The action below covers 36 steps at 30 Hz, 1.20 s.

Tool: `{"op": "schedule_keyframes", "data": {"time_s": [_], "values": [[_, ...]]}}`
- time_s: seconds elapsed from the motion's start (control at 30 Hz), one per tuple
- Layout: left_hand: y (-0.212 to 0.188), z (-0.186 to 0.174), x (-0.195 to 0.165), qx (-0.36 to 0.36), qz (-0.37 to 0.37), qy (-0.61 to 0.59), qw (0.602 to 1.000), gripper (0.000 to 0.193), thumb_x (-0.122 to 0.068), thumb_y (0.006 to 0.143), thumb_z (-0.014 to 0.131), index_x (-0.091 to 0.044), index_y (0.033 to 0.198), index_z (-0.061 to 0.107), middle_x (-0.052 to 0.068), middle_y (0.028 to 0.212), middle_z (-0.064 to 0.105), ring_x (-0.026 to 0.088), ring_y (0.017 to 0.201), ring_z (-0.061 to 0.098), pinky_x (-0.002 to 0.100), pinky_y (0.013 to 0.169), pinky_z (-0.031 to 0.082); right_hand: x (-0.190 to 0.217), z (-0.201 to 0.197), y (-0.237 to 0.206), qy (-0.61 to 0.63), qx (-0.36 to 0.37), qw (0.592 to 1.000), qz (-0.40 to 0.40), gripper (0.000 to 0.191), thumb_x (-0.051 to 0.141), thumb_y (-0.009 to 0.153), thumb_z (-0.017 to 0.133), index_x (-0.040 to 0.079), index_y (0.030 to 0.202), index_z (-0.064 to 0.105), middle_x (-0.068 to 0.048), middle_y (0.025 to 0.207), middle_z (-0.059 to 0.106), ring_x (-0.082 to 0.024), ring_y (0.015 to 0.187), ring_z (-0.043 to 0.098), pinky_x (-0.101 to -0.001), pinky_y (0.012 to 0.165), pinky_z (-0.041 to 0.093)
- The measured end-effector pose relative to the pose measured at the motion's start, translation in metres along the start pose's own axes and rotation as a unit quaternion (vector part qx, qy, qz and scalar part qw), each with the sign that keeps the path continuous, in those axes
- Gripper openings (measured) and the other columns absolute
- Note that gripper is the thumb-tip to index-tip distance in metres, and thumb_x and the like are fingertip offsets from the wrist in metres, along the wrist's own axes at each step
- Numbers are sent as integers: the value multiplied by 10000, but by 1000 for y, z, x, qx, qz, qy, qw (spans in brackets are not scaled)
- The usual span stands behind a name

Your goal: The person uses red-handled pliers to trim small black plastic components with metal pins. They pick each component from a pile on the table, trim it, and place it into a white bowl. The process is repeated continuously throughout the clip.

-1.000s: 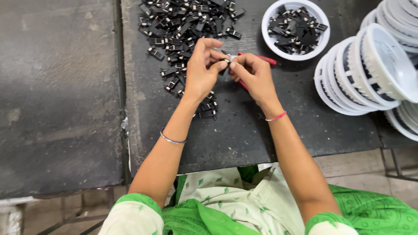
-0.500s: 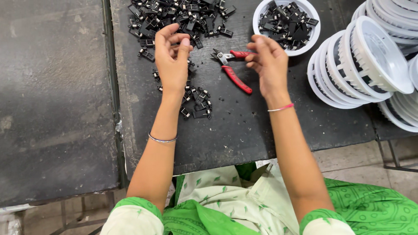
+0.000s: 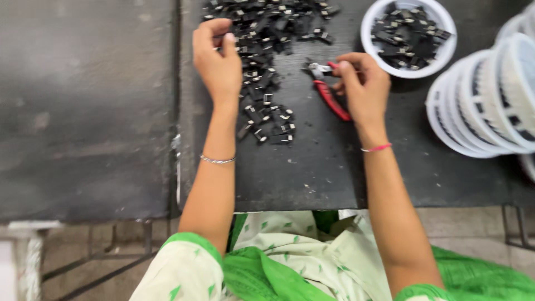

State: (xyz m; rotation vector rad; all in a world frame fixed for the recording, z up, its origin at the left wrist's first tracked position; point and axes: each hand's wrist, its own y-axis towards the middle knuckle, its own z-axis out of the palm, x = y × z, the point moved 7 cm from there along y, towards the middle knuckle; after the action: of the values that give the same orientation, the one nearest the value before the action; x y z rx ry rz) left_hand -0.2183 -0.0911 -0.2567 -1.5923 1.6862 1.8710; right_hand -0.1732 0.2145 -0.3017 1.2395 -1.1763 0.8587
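On the dark bench (image 3: pixel 312 178), a big heap of small black clips (image 3: pixel 267 28) w/ metal bits is spread at the far edge, and a smaller loose cluster (image 3: pixel 267 120) lies nearer, just below the left hand (image 3: pixel 218 64). The left hand's fingers are curled over the heap's edge, thumb meeting forefinger; whether a clip is pinched can't be told, too blurred. The right hand (image 3: pixel 362 89) rests on the red-handled pliers (image 3: pixel 330 92), fingers bent round the upper handle, the tool lying flat on the bench, steel jaws pointing at the heap. A round white bowl (image 3: pixel 446 33), approx. half filled w/ the same black parts, sits just beyond the right hand; judged from this, some parts are done and most of the heap is left. Stacked white ribbed bowls (image 3: pixel 485 106) are tipped on edge at right. The bench surface looks matt, gritty, speckled w/ pale crumbs.
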Motion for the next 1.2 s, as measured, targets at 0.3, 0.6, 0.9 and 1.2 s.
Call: {"op": "schedule_keyframes", "data": {"time_s": [0.3, 0.6, 0.9, 1.2], "values": [[-10, 6, 9, 84, -48, 168, 981, 186, -130, 828, 805, -183, 989, 728, 52, 1108, 581, 280, 1081, 540, 421, 932, 464, 37, 20, -21, -286, 13, 936, -207, 369, 176, 936, 815, 73, 1261, 674, -94, 1222, 641, -237, 1120, 627, -406, 981, 450], [-25, 28, 13, 157, -66, 134, 976, 141, -141, 871, 783, -180, 1003, 754, 43, 1138, 570, 275, 1108, 533, 390, 968, 480, 16, 16, -21, -403, 11, 898, -176, 482, 321, 889, 857, 143, 1304, 688, -74, 1211, 569, -290, 1203, 502, -487, 1058, 298], [-35, 42, 0, 184, -45, 90, 978, 199, -124, 836, 815, -160, 1023, 756, 52, 1113, 558, 266, 1080, 555, 377, 937, 504, 16, 11, -21, -416, -32, 890, -183, 436, 259, 886, 864, 133, 1265, 687, -84, 1233, 545, -305, 1210, 487, -483, 1060, 316], [-38, 50, -5, 186, -38, 50, 981, 188, -104, 855, 810, -138, 1025, 737, 52, 1114, 559, 247, 1061, 571, 348, 922, 536, 38, 29, -27, -366, 9, 895, -253, 227, 179, 912, 861, 135, 1108, 755, -39, 1244, 627, -294, 1257, 503, -460, 1080, 326]]}}
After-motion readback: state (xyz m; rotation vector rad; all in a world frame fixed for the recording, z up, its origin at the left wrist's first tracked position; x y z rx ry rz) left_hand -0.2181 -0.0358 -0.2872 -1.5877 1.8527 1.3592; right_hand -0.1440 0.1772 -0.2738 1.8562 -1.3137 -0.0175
